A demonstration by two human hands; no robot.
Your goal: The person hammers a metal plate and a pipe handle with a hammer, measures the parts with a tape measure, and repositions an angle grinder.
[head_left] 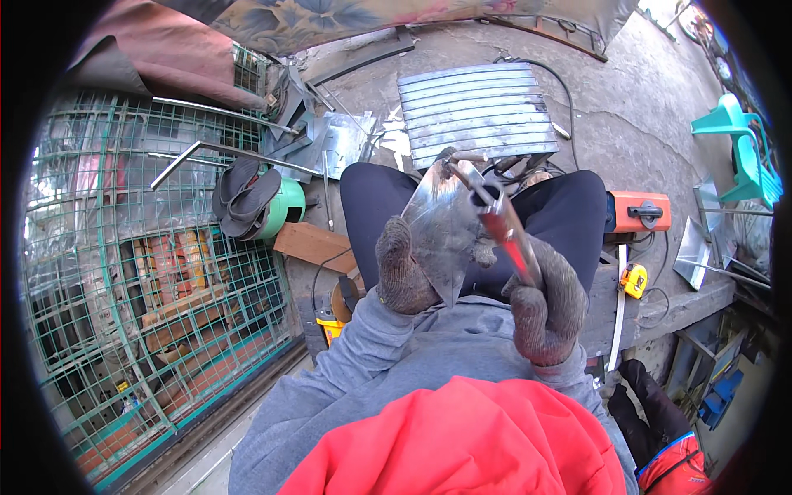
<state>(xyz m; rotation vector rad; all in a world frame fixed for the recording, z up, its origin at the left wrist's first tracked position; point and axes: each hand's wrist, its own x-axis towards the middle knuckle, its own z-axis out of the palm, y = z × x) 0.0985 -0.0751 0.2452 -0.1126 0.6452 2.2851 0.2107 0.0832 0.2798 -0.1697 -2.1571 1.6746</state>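
My left hand [404,272], in a dark knitted work glove, grips the left edge of a thin, shiny metal sheet [439,235]. The sheet tilts up between my knees and narrows to a corner near my belly. My right hand [549,305], gloved alike, is wrapped round a steel tube [513,243] with a red section. The tube's dark, open end points up and forward over the sheet's right side. Behind that end, a metal rod with a short crosspiece [469,156] reaches the sheet's top; I cannot tell if it joins the tube.
Ahead lies a ribbed metal panel [478,107]. Left are green wire mesh [124,289], dark slippers [246,194] on a green container [289,202], and a brown block [313,246]. Right are an orange-red box [639,212], a yellow tape measure [634,280] and a turquoise plastic stool [730,120].
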